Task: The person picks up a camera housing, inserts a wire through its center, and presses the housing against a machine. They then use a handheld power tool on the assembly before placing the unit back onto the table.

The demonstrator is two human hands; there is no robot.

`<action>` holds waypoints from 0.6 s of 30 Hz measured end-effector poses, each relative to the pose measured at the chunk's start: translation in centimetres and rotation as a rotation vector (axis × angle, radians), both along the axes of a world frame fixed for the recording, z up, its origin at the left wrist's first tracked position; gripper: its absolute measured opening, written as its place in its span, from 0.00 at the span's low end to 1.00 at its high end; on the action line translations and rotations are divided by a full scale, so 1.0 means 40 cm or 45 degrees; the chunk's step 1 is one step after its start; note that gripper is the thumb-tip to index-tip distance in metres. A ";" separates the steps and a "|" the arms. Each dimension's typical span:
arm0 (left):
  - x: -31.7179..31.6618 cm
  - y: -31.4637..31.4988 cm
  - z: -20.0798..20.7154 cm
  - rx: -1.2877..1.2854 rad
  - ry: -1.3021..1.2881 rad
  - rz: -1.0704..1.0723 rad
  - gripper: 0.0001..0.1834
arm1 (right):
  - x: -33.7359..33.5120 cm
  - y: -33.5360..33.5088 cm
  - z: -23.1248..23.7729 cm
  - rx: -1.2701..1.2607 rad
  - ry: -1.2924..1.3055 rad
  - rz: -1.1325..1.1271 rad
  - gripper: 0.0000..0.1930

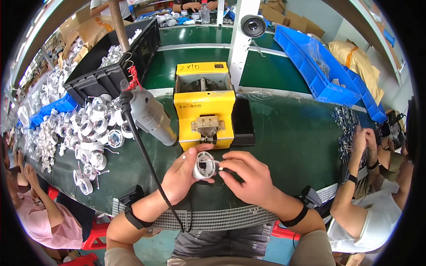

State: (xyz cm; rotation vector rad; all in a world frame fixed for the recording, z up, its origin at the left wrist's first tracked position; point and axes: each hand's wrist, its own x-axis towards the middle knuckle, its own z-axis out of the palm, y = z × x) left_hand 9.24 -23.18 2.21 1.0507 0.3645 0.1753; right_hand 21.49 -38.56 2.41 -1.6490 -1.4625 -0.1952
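Observation:
My left hand (177, 176) is closed around a white round plastic housing (198, 172), its open side tipped up. Thin wires and a dark part show inside it. At the housing's right edge, my right hand (249, 177) pinches thin wires (216, 162) that come out of it, with a small white connector (221, 168) at the fingertips. Just beyond both hands stands a yellow bench machine (205, 104) with a metal block on its front. Left of the machine, a grey handheld power tool (150, 113) hangs from a red coiled cord, its black cable running down across my left forearm.
Many similar white housings (100, 126) with wires lie heaped at left, before a black bin (95, 84). Blue bins (328, 88) stand at far right. A white post (239, 53) rises behind the machine. Co-workers sit on both sides; one handles a cable pile (348, 133).

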 end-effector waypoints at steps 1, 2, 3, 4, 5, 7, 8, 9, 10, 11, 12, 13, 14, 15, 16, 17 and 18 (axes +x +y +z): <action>-0.001 -0.001 -0.002 -0.002 -0.002 0.004 0.29 | -0.006 0.002 0.010 0.046 0.092 -0.019 0.11; -0.002 -0.002 -0.007 0.033 -0.039 0.018 0.28 | -0.004 0.006 0.009 0.044 0.090 -0.015 0.11; -0.004 -0.003 -0.011 0.066 -0.076 0.032 0.28 | -0.002 0.007 0.007 0.073 0.067 -0.001 0.10; -0.006 -0.001 -0.016 0.063 -0.077 0.036 0.28 | 0.000 0.007 0.006 0.102 0.044 0.014 0.09; -0.009 0.003 -0.022 0.133 -0.116 0.016 0.27 | -0.007 -0.006 0.003 -0.080 0.326 0.047 0.07; -0.009 0.002 -0.026 0.200 -0.157 -0.007 0.26 | -0.004 -0.006 0.009 -0.149 0.903 0.214 0.07; -0.008 -0.005 -0.025 0.136 -0.212 0.006 0.25 | -0.002 -0.006 0.010 -0.213 1.483 0.383 0.08; -0.007 -0.011 -0.022 0.074 -0.267 0.018 0.24 | 0.005 -0.006 -0.005 -0.171 1.449 0.412 0.08; -0.005 -0.015 -0.021 0.073 -0.266 0.017 0.24 | 0.006 -0.004 -0.008 -0.171 1.450 0.410 0.08; -0.004 -0.017 -0.019 0.067 -0.328 -0.007 0.24 | 0.008 -0.001 -0.009 -0.098 1.406 0.432 0.09; -0.003 -0.019 -0.019 0.061 -0.389 -0.029 0.23 | 0.008 0.001 -0.010 -0.026 1.362 0.455 0.09; -0.005 -0.019 -0.019 0.061 -0.387 -0.029 0.23 | 0.006 0.002 -0.011 -0.027 1.364 0.455 0.09; -0.008 -0.020 -0.020 0.065 -0.399 -0.094 0.24 | 0.003 0.002 -0.012 -0.032 1.300 0.432 0.09; -0.009 -0.020 -0.021 0.068 -0.413 -0.163 0.24 | 0.000 0.002 -0.012 -0.036 1.235 0.405 0.09; -0.011 -0.021 -0.022 0.066 -0.413 -0.166 0.24 | -0.009 0.002 -0.009 -0.036 1.236 0.401 0.09; -0.013 -0.023 -0.023 0.130 -0.378 -0.197 0.24 | -0.020 0.001 -0.004 -0.028 1.173 0.299 0.08; -0.016 -0.024 -0.023 0.196 -0.342 -0.224 0.25 | -0.028 0.001 -0.001 -0.021 1.110 0.202 0.08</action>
